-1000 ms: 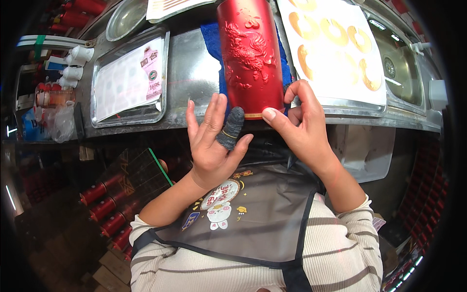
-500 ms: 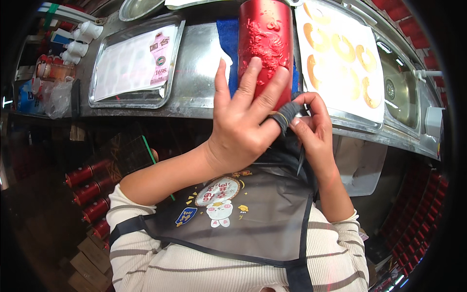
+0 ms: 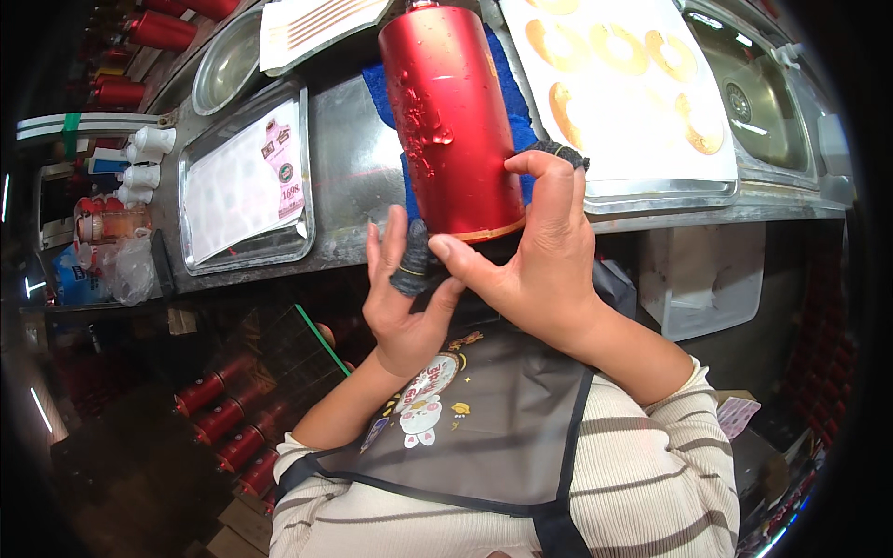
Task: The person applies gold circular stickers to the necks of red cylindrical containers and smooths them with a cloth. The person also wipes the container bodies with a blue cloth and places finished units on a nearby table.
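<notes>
Red cylinder [image 3: 453,121] lies on a blue cloth [image 3: 383,88] on the steel counter [image 3: 349,177], long axis running near-to-far, tilted slightly left at the far end; near end with a gold rim overhangs the counter's near edge. Right hand [image 3: 535,256] grips its near right side, thumb under the rim, a dark-sleeved fingertip [image 3: 558,149] on the side wall. Left hand [image 3: 405,298] is open, palm up just below the near end, one finger in a dark cot [image 3: 412,260] touching the rim. Left: steel tray [image 3: 191,200] with paper, small gap to the cylinder. Right: white sheet with golden rings [image 3: 623,79] close by, sink [image 3: 753,84] beyond. Tight room on both sides; open space only toward the body. Versus half a second ago: left hand was spread over the cylinder, now dropped beneath it; right hand moved up onto the side.
</notes>
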